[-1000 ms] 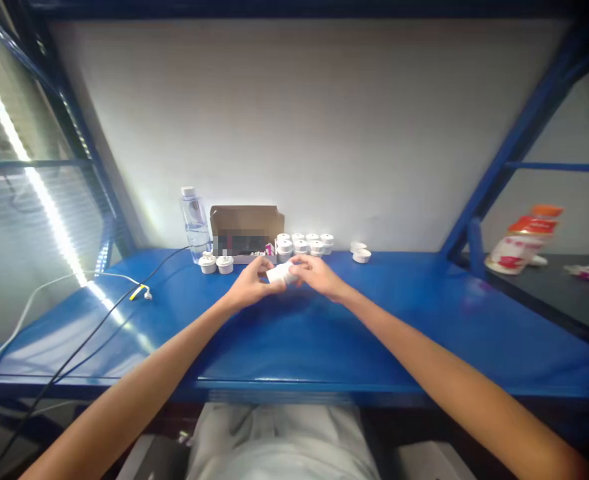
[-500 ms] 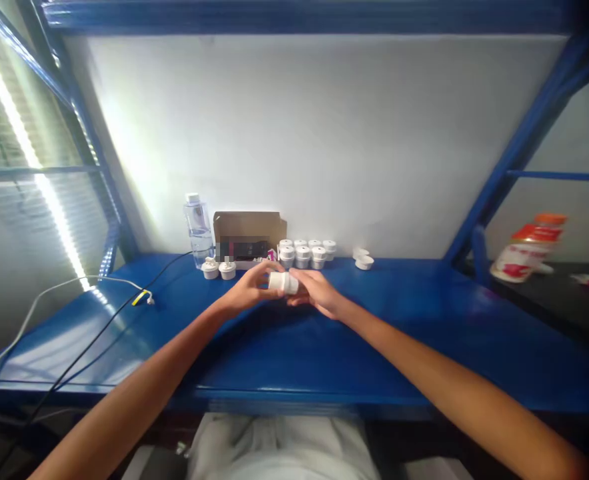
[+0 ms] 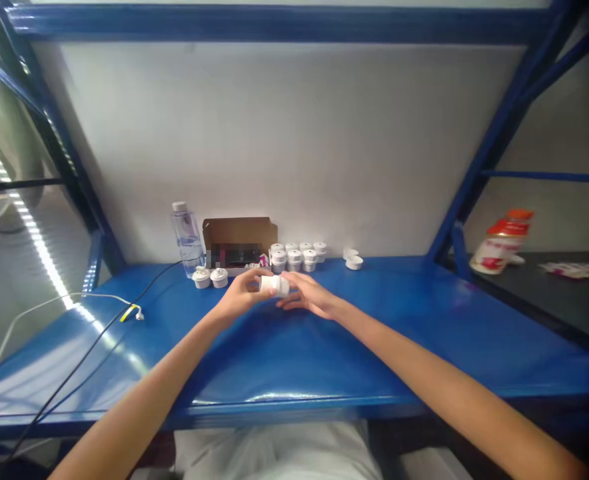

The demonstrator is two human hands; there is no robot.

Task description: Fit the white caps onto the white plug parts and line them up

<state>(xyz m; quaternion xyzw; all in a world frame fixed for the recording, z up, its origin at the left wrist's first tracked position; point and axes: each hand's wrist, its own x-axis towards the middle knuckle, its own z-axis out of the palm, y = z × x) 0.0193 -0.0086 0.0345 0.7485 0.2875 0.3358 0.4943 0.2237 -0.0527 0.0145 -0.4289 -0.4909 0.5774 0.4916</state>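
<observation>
A small white round container with a wider cap-like end (image 3: 274, 287) lies on its side between my hands, above the blue table. My left hand (image 3: 242, 293) is closed around its left end, thumb in front and fingers behind. My right hand (image 3: 307, 293) is at the other end, its upper fingers on the cap-like end and the lower ones bent beneath. Two white lidded cups (image 3: 210, 278) stand behind my left hand. Behind the held container, several matching lidded cups (image 3: 294, 259) stand in rows. Two shallow white cups (image 3: 354, 263) sit apart to their right.
A cardboard box (image 3: 239, 230) stands open at the back, beside a clear water bottle (image 3: 187, 237). A black cable (image 3: 99, 333) and a white cable (image 3: 49, 300) cross the left of the blue table (image 3: 374, 347). A red-and-white bottle (image 3: 502, 243) stands on the dark surface at right.
The view has shifted, so the scene sits slightly further left. Both hands stay at the white container; the fingers of my right hand look a little more spread.
</observation>
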